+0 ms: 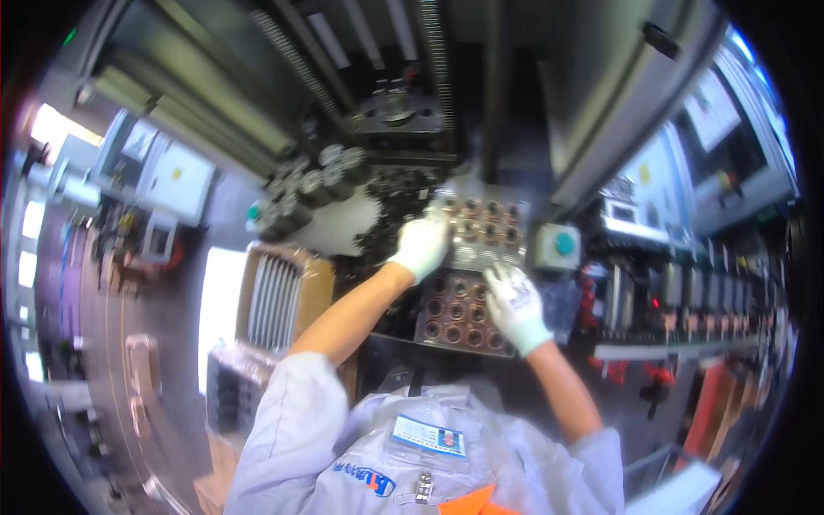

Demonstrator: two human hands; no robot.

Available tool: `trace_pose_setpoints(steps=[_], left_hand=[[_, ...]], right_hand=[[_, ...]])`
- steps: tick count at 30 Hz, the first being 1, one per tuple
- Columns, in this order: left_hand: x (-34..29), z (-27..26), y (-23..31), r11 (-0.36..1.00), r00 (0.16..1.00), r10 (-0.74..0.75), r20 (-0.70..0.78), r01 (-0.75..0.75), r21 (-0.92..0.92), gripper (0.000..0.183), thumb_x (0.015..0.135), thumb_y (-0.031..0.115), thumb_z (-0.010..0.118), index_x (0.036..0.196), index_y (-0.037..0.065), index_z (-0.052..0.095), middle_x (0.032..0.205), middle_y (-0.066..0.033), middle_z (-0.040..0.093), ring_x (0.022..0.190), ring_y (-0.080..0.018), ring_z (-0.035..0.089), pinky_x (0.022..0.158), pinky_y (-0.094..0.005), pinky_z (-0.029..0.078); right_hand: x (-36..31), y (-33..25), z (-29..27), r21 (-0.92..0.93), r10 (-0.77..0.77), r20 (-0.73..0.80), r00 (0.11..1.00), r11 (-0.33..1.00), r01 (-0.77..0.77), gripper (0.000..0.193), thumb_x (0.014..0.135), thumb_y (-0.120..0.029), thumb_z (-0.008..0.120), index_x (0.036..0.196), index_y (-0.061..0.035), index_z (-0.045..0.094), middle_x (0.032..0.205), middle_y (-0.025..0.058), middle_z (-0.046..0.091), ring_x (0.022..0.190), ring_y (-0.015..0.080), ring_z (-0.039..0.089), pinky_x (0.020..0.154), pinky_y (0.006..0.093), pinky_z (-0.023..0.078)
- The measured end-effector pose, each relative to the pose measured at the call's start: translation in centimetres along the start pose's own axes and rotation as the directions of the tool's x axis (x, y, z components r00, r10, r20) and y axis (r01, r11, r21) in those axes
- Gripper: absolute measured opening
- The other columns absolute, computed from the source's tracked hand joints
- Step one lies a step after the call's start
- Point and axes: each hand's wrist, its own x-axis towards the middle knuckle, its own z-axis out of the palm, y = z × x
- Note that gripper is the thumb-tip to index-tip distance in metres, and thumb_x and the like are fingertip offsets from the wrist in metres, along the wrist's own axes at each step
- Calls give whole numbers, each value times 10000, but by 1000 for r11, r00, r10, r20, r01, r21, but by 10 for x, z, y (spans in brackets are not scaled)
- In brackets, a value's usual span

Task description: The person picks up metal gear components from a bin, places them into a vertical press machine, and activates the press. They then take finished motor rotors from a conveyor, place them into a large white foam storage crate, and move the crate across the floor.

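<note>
Two clear plastic trays of round copper-coloured rings lie before me, one behind the other. My left hand [425,245], in a white glove, is at the left edge of the far tray [468,257]; its fingers look closed on that edge, though blur softens them. The front row of this tray shows bare pockets, while rings sit in the rows behind. My right hand [517,300], also gloved, is over the right side of the near tray [421,335]. Its fingers stretch forward to the far tray's front edge, somewhat apart, with nothing visible in them.
Grey cylindrical metal parts [313,182] stand behind left, beside a heap of dark pieces [399,202]. A green push-button box [558,246] is right of the trays. A cardboard box [318,287] stands left. Machine frames [592,120] rise around the work area.
</note>
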Motion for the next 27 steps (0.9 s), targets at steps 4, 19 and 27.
trace_pose_setpoints(steps=[4, 19, 27], left_hand=[[-5, -30, 15, 996, 1000, -28, -8, 28, 81, 221, 863, 158, 601, 995, -20, 588, 1036, -256, 626, 795, -384, 682, 652, -491, 553], [-310, -156, -2, -209, 802, -535, 266, 180, -961, 343, 914, 216, 760, 1108, -54, 676, 1001, -78, 710, 894, -125, 669, 850, -272, 543], [-558, -183, 5, -266, 396, -850, 347, 247, -932, 330, 914, 194, 761, 1139, -39, 694, 1017, -78, 722, 925, -120, 668, 847, -267, 531]], right_hand=[[1, -1, 8, 7, -6, 24, 1000, 1000, 5, 458, 871, -182, 648, 1302, -34, 596, 1361, 193, 590, 1266, 360, 539, 1098, 438, 408], [65, -211, -21, 667, -382, 19, 924, 693, 273, 342, 886, 53, 622, 1222, 0, 660, 1380, 192, 568, 1214, 349, 597, 1009, 392, 492], [47, -474, 80, 667, -992, -86, 95, 13, 745, 499, 807, -196, 747, 1290, -163, 629, 1373, 160, 560, 1131, 314, 620, 939, 415, 496]])
